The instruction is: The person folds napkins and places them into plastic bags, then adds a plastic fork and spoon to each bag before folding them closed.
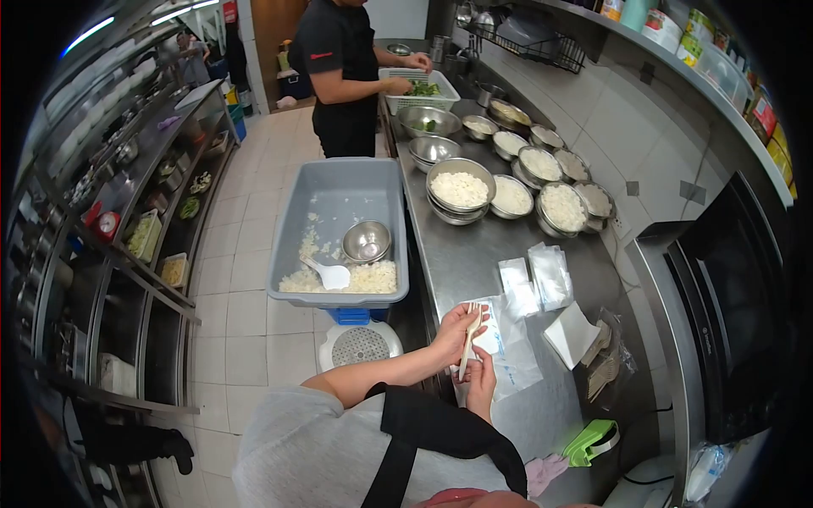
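Observation:
A pale, cream-coloured fork point(469, 339) stands nearly upright between my hands, tines up. My left hand point(457, 328) grips it near the tines. Lower down, my right hand point(481, 381) has its fingers closed at the handle end. Under and beyond my hands lies a clear plastic bag point(512, 364) with blue print, on the steel counter point(461, 254). Small clear packets point(550, 275) with white contents lie just past it. To their right are a stack of white napkins point(570, 334) and brown items point(603, 360) in clear wrap.
Several metal bowls of rice point(460, 188) line the counter's far part. At left, a grey tub point(284, 229) holds loose rice, a white scoop point(332, 275) and a metal bowl point(367, 240). A co-worker point(339, 76) handles greens in a basket point(445, 95). A black oven point(732, 313) stands right.

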Tool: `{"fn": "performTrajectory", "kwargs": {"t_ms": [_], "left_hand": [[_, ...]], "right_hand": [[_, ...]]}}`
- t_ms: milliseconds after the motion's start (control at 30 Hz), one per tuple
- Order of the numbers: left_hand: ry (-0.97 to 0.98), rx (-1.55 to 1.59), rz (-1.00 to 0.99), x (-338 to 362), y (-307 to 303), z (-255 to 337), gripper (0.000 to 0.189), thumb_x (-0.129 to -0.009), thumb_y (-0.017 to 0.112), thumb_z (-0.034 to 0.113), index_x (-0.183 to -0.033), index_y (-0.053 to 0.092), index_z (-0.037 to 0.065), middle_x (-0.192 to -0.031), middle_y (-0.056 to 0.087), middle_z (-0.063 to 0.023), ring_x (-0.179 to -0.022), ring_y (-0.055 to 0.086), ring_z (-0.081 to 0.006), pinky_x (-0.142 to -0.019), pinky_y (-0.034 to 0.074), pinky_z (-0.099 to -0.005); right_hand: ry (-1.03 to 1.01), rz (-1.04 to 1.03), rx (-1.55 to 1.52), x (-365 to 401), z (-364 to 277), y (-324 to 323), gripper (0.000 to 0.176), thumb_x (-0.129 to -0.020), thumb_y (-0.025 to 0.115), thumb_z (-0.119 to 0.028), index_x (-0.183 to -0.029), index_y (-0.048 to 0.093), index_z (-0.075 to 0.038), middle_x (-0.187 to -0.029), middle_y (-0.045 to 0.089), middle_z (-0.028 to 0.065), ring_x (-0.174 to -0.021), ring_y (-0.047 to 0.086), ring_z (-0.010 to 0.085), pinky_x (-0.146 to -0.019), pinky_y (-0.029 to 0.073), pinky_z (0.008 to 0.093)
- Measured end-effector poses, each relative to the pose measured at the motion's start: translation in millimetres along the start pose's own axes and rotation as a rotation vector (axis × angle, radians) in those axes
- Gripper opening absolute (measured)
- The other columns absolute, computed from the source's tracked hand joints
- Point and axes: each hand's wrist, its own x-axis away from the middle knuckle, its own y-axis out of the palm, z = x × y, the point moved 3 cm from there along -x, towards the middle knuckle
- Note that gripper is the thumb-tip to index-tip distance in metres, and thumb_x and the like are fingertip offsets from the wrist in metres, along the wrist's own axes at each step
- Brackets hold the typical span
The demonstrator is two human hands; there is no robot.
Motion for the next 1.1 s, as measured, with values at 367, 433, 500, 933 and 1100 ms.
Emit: {"fn": "performTrajectory", "kwargs": {"t_ms": [367, 433, 500, 933, 1100], "left_hand": [[0.494, -0.228, -0.023, 19.6, -21.8, 60.5, 0.019, -0.088, 0.048, 0.004, -0.107, 0.046, 0.003, -0.113, 0.055, -0.0130, -0.094, 0.059, -0.0183, -0.076, 0.052, -0.0270], [0.618, -0.222, 0.000, 30.2, -22.0, 72.6, 0.028, -0.090, 0.045, 0.005, -0.116, 0.036, 0.006, -0.109, 0.056, -0.0155, -0.085, 0.061, -0.0183, -0.067, 0.054, -0.0266], [0.566, -0.176, 0.091, 39.2, -11.5, 82.8, 0.030, -0.090, 0.047, 0.013, -0.117, 0.034, 0.009, -0.088, 0.057, -0.0101, -0.066, 0.056, -0.0128, -0.051, 0.048, -0.0210], [0.011, 0.220, -0.104, 0.2, 11.4, 36.2, 0.036, -0.089, 0.044, 0.045, -0.073, 0.039, 0.013, -0.055, 0.031, 0.0037, -0.045, 0.030, -0.0047, -0.036, 0.026, -0.0169], [-0.088, 0.002, -0.258, 3.7, 36.8, -20.8, 0.038, -0.094, 0.035, 0.042, -0.073, 0.038, 0.011, -0.056, 0.034, 0.0007, -0.051, 0.035, -0.0095, -0.049, 0.035, -0.0214]], "right_hand": [[-0.207, -0.265, 0.406, -17.5, -9.3, 55.6, 0.037, -0.089, 0.043, -0.009, -0.125, 0.041, -0.001, -0.076, 0.058, 0.0140, -0.062, 0.058, 0.0245, -0.059, 0.046, 0.0329], [-0.050, -0.302, 0.124, -16.6, -4.8, 54.7, 0.033, -0.092, 0.041, -0.010, -0.123, 0.045, 0.001, -0.064, 0.049, 0.0036, -0.051, 0.045, 0.0096, -0.049, 0.040, 0.0228], [0.146, -0.473, -0.205, -14.5, -1.8, 55.4, 0.033, -0.093, 0.039, -0.011, -0.123, 0.045, 0.002, -0.064, 0.048, -0.0001, -0.050, 0.041, 0.0049, -0.046, 0.035, 0.0179], [-0.006, -0.118, -0.102, 19.6, -14.5, 8.5, 0.038, -0.093, 0.036, -0.007, -0.131, 0.037, -0.002, -0.100, 0.062, 0.0125, -0.077, 0.062, 0.0155, -0.068, 0.051, 0.0246], [0.131, 0.101, -0.312, 45.4, -3.0, -40.0, 0.031, -0.092, 0.041, -0.009, -0.117, 0.047, 0.009, -0.081, 0.061, 0.0145, -0.066, 0.062, 0.0180, -0.060, 0.051, 0.0251]]}}
